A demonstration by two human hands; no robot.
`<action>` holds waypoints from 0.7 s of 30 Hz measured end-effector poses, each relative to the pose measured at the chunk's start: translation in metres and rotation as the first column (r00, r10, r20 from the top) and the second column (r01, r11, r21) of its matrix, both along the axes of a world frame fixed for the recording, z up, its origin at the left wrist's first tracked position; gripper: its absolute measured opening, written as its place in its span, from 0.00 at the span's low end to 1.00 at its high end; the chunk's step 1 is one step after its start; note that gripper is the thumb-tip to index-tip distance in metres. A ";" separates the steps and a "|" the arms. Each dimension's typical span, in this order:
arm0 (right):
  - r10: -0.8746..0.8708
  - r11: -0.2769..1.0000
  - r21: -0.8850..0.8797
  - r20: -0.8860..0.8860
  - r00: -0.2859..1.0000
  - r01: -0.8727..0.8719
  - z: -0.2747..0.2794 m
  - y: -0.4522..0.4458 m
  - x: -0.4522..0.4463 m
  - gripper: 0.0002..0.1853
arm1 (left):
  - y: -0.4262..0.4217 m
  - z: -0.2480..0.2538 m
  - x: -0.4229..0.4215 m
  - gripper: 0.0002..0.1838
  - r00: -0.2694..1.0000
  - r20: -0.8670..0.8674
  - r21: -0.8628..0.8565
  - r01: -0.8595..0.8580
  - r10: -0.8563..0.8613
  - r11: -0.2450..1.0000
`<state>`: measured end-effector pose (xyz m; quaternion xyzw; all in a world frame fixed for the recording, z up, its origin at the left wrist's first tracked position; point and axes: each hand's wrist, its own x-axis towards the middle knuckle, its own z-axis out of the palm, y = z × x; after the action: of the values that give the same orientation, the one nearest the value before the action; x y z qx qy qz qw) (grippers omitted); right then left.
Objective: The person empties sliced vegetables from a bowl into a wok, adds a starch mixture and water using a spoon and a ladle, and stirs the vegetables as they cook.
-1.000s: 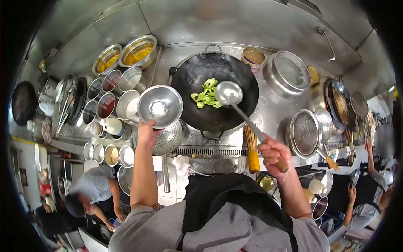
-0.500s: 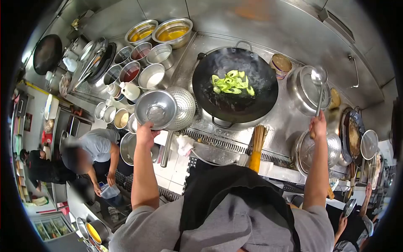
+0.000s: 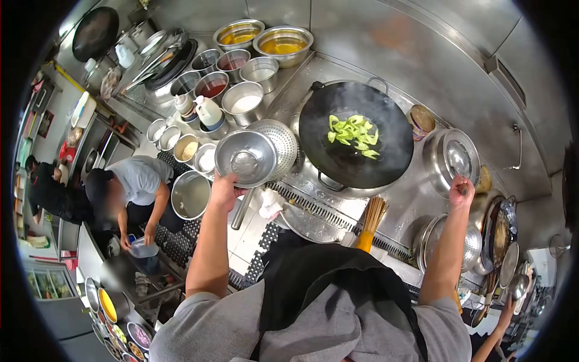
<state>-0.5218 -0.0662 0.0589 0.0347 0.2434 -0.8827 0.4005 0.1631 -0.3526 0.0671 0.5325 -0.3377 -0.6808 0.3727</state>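
My left hand (image 3: 225, 192) grips the rim of a steel bowl (image 3: 228, 154), held level above a perforated strainer (image 3: 286, 142). The bowl overlaps part of the strainer, whose handle points toward me. To the right, my right hand (image 3: 461, 192) is closed round the handle of a ladle (image 3: 459, 159). The ladle's head is over or in a round steel pot (image 3: 430, 158); I cannot tell whether it touches. Between my hands, a steaming black wok (image 3: 356, 172) holds sliced green vegetable pieces (image 3: 353, 131).
A bamboo brush (image 3: 370, 220) lies in front of the wok. Seasoning pots (image 3: 246, 98) and two bowls of yellow liquid (image 3: 283, 43) stand back left. At right are a perforated colander (image 3: 470, 247) and an open can (image 3: 421, 118). A co-worker (image 3: 142, 181) bends at left.
The view has swung, so the counter appears shifted right and down. My right hand has brought the ladle's head down to the steel pot. My left hand still holds the bowl.
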 end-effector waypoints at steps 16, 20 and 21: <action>0.413 0.895 -0.303 0.294 0.862 -0.326 0.119 -0.021 0.270 0.03 | -0.057 -0.034 -0.076 0.29 0.968 -0.053 0.016 0.247 -0.246 0.969; 0.484 0.873 -0.302 0.449 0.752 -0.382 0.076 -0.042 0.288 0.14 | -0.058 -0.025 -0.082 0.29 0.968 -0.053 0.005 0.246 -0.245 0.969; 0.479 0.871 -0.001 0.232 0.847 -0.492 0.072 -0.044 0.295 0.19 | -0.057 -0.023 -0.080 0.29 0.969 -0.055 0.007 0.243 -0.243 0.970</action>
<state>-0.2269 -0.1098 0.1309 0.0834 0.2230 -0.7356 0.6342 0.0832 -0.4100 0.0437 0.4710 -0.3857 -0.7377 0.2919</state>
